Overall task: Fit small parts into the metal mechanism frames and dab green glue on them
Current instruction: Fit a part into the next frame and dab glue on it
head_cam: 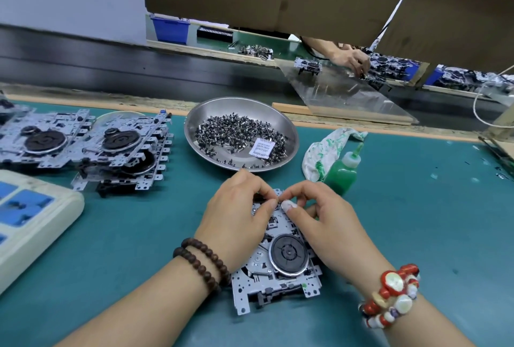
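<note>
A metal mechanism frame point(278, 271) with a black round wheel lies on the green mat in front of me. Both hands work at its far end. My left hand point(236, 216) curls over the frame's top left corner, its fingertips pinching at something small there. My right hand point(325, 218), with a taped thumb tip, pinches at the same spot from the right. What the fingertips hold is hidden. A steel bowl point(286, 127) behind the hands holds several small dark parts point(239, 135). A green glue bottle point(343, 170) stands right of the bowl.
Stacked mechanism frames point(83, 143) lie at the left, with a white power strip point(30, 216) in front of them. A glue-stained rag point(322, 149) sits behind the bottle. Another person's hand point(351, 58) works across the conveyor. A clear plastic sheet point(347, 99) slopes at the back right.
</note>
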`<state>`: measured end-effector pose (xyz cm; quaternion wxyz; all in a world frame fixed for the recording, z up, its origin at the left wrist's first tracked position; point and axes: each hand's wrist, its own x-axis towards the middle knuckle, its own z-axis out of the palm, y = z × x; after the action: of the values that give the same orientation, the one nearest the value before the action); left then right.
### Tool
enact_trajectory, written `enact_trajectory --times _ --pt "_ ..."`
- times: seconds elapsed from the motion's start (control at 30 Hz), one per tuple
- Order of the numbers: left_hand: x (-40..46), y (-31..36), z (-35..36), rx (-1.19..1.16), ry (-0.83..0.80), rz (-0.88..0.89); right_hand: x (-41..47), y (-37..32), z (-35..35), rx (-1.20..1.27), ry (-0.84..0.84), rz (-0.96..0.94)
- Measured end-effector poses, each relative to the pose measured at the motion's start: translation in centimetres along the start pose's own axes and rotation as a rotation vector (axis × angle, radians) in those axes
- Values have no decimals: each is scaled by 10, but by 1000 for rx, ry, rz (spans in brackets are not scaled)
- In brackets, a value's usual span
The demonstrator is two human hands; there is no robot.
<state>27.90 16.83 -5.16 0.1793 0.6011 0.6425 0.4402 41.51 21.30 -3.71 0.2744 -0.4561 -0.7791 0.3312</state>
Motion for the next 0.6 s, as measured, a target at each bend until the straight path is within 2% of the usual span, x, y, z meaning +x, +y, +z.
enact_trajectory --times 0.13,0.6 --pt "0 -1 -1 6 -13 7 2 -1 -1 -33 4 -3" --pt "1 -1 -1 22 -29 5 -1 5 6 119 41 -8"
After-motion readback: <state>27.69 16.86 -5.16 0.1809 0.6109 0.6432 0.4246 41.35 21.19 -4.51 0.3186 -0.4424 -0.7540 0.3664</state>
